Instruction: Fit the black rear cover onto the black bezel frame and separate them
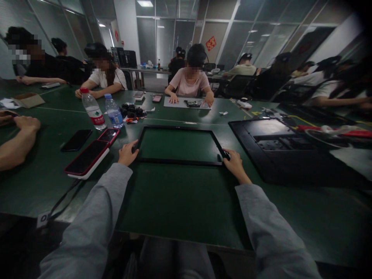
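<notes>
A thin black rectangular frame, like a monitor bezel, lies or is held just over the green table; its open middle shows the tabletop. My left hand grips its left side, fingers closed around the edge. At the opposite side my right hand is closed on the frame near its lower right corner. Whether the frame touches the table I cannot tell. Right of it lies a large black panel with a recessed section, like a monitor's back cover.
To the left are a red-edged phone on a white block, a dark phone and two water bottles. A co-worker's arm rests at far left. Across the table, a person has both hands on a grey board.
</notes>
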The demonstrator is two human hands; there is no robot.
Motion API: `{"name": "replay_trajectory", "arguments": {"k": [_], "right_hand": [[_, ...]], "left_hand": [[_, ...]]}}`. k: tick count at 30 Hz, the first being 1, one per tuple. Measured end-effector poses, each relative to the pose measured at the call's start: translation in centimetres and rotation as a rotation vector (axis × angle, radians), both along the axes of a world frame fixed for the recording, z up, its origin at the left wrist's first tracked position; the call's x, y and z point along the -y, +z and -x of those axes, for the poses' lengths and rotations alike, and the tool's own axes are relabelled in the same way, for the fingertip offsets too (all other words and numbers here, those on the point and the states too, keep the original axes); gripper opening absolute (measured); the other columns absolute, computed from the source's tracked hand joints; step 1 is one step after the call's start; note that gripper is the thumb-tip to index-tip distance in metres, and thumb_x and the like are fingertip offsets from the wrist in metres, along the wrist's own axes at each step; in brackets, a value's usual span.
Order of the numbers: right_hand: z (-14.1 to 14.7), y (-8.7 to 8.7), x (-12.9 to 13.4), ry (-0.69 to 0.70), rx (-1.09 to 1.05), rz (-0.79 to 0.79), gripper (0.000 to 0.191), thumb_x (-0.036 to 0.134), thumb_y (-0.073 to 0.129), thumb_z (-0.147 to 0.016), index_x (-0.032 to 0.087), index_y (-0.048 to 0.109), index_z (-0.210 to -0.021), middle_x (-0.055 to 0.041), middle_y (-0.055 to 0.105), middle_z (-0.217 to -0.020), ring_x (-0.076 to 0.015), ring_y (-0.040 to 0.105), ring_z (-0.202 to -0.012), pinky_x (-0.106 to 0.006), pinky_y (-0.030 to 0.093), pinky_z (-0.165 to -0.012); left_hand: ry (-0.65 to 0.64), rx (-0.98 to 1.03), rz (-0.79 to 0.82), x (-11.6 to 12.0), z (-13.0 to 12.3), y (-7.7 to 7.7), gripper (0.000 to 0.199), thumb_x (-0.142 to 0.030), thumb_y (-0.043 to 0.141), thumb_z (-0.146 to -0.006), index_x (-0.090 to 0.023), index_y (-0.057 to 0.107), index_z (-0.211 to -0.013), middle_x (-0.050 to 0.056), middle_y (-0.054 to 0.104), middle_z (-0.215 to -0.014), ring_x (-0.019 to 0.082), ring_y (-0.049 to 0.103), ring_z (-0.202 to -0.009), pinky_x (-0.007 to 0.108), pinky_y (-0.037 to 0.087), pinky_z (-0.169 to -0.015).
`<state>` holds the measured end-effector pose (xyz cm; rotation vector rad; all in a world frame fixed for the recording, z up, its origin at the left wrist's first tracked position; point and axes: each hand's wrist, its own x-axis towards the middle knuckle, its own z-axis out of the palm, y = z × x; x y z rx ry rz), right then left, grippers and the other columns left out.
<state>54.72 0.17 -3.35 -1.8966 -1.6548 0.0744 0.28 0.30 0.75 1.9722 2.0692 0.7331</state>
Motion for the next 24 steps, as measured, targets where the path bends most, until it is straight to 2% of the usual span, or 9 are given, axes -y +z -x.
{"name": "replay_trajectory", "arguments": {"k": [8, 18, 24], "right_hand": [[-0.08, 0.17, 0.12, 0.052, -0.03, -0.011, 0.055, 0.019, 0.05, -0.079, 0.023, 0.068, -0.13, -0.01, 0.064, -0.138, -0.034, 0.054, -0.131, -0.06, 0.041, -0.111], [0.12, 0.22, 0.21, 0.05, -0.043, -0.037, 0.051, 0.018, 0.05, -0.079, 0.023, 0.071, -0.125, -0.0118, 0.065, -0.138, -0.0345, 0.056, -0.132, -0.062, 0.042, -0.11], [0.24, 0.31, 0.29, 0.05, -0.059, -0.027, 0.052, 0.02, 0.048, -0.082, 0.023, 0.069, -0.129, -0.0102, 0.064, -0.141, -0.0328, 0.055, -0.133, -0.061, 0.039, -0.112]], "left_hand": [[0.005, -0.013, -0.005, -0.15, 0.21, -0.15, 0.057, -0.03, 0.055, -0.094, -0.033, 0.052, -0.151, 0.008, 0.064, -0.142, 0.033, 0.054, -0.134, 0.054, 0.043, -0.109], [0.007, -0.019, -0.009, 0.18, -0.16, 0.26, 0.056, -0.028, 0.054, -0.094, -0.032, 0.054, -0.149, 0.008, 0.062, -0.146, 0.032, 0.053, -0.134, 0.054, 0.043, -0.109], [0.001, 0.001, -0.014, 0.08, -0.03, 0.11, 0.055, -0.029, 0.055, -0.095, -0.033, 0.054, -0.149, 0.008, 0.063, -0.144, 0.031, 0.054, -0.133, 0.052, 0.043, -0.109]]}}
